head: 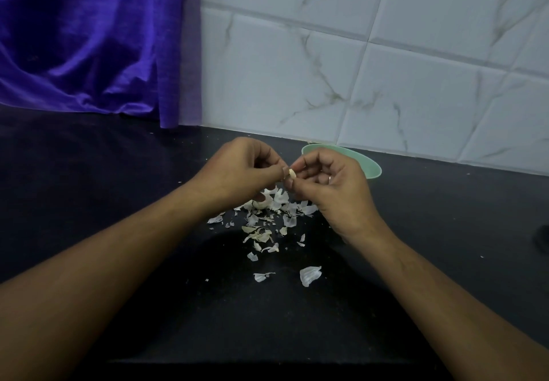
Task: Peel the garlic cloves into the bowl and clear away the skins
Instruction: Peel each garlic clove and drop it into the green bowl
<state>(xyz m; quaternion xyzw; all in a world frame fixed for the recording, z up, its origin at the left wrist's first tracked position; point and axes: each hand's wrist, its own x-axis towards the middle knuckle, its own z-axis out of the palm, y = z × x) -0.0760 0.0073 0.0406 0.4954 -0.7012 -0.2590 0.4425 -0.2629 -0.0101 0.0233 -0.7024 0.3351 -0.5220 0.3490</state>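
Left hand (243,169) and right hand (329,181) both pinch a small pale garlic clove (292,174) just left of the round green bowl (371,166). The clove's long axis is roughly upright; which way its tip points is unclear.

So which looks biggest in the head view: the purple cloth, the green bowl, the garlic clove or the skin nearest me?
1. purple cloth
2. green bowl, partly behind the right hand
3. skin piece nearest the camera, then garlic clove, but unsure: fingers hide most of the clove.
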